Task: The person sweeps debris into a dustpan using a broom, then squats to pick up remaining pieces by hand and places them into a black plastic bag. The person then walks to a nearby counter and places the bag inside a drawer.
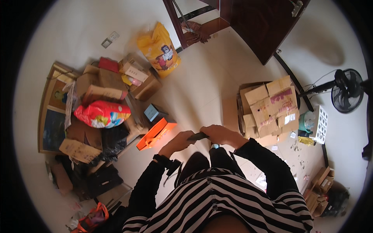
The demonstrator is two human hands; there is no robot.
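Both of my hands meet in front of my body on a short dark strip-like object (198, 136), whose exact kind I cannot make out. My left hand (181, 142) grips one end of it, and my right hand (219, 134) grips the other. An orange paper gift bag (156, 134) lies on the floor just beyond my left hand. Beside that bag stands a dark box with a light blue top (152, 113). To the right of my right hand is a stack of flattened cardboard boxes (266, 109).
On the left, cardboard boxes (109, 81), a red plastic bag (103, 114) and framed pictures (54, 128) crowd the wall. A yellow sack (161, 54) stands near the open door (259, 26) and a mop (196, 31). A black fan (347, 90) stands at right. Scraps litter the tiles.
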